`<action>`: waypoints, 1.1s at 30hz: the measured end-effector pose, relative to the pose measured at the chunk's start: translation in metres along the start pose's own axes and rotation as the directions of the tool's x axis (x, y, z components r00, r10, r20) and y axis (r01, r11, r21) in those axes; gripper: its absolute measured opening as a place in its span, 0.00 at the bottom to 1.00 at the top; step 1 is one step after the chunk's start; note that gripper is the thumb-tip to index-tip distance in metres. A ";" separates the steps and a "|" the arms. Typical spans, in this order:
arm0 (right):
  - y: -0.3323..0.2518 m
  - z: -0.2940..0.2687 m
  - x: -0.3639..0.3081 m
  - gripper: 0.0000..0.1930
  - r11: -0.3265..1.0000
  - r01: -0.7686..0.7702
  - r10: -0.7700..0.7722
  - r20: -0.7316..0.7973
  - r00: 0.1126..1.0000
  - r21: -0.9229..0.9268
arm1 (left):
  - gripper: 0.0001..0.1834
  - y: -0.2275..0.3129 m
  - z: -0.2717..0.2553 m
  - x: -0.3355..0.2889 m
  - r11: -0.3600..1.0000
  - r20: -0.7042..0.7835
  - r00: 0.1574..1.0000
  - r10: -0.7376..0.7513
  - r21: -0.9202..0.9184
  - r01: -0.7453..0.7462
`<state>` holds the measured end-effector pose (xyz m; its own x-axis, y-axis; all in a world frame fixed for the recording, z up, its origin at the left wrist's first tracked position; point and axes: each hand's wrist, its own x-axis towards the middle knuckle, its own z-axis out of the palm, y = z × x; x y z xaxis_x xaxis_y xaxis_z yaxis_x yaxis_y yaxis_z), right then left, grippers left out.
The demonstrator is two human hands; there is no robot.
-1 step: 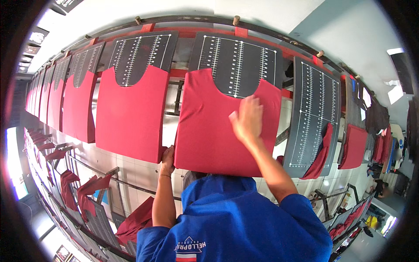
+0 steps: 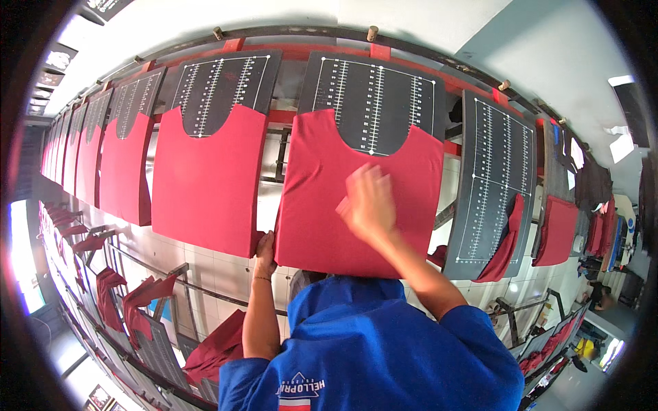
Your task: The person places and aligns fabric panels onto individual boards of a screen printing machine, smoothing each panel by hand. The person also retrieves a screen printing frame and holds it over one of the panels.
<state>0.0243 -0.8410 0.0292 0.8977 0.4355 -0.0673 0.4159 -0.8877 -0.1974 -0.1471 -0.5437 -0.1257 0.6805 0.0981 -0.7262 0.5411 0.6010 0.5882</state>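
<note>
A red shirt panel with a curved neckline lies over a black printing board marked with white rulers, directly in front of me. Slight creases run near its left shoulder. At the panel's lower left side edge, my left hand is closed with its fingers curled round the edge. My right hand is over the middle of the cloth, palm side down, its fingers extended and smeared by motion.
To the left, another red panel lies on its board, with several more beyond. A board at right has red cloth folded over its lower edge. A dark metal rail runs behind. Racks with hanging red cloth stand at lower left.
My right hand has moved from just below the neckline down and left across the panel. My left hand stays at the side edge.
</note>
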 end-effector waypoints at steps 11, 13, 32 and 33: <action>0.038 0.036 0.210 0.44 0.947 0.315 -0.321 -0.153 0.935 -0.064 | 0.17 -0.047 -0.033 -0.085 0.894 -0.388 0.847 0.364 0.401 -0.201; 0.002 0.043 0.213 0.45 0.977 0.185 -0.198 -0.123 0.972 -0.110 | 0.17 -0.055 -0.027 -0.108 0.876 -0.441 0.809 0.390 0.447 -0.178; 0.234 -0.006 0.042 0.42 0.993 0.101 -0.109 -0.162 0.981 -0.057 | 0.42 -0.004 0.198 -0.069 -0.472 0.477 0.763 0.436 0.843 -0.257; 0.213 -0.003 0.024 0.43 0.993 0.092 -0.103 -0.156 0.982 -0.077 | 0.41 0.012 0.200 -0.055 -0.524 0.509 0.734 0.450 0.816 -0.245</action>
<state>0.1346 -1.0204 -0.0110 0.8618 0.4959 0.1069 0.5065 -0.8529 -0.1268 -0.0789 -0.7007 -0.0077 0.9943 -0.0610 -0.0872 -0.0465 -0.9860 0.1600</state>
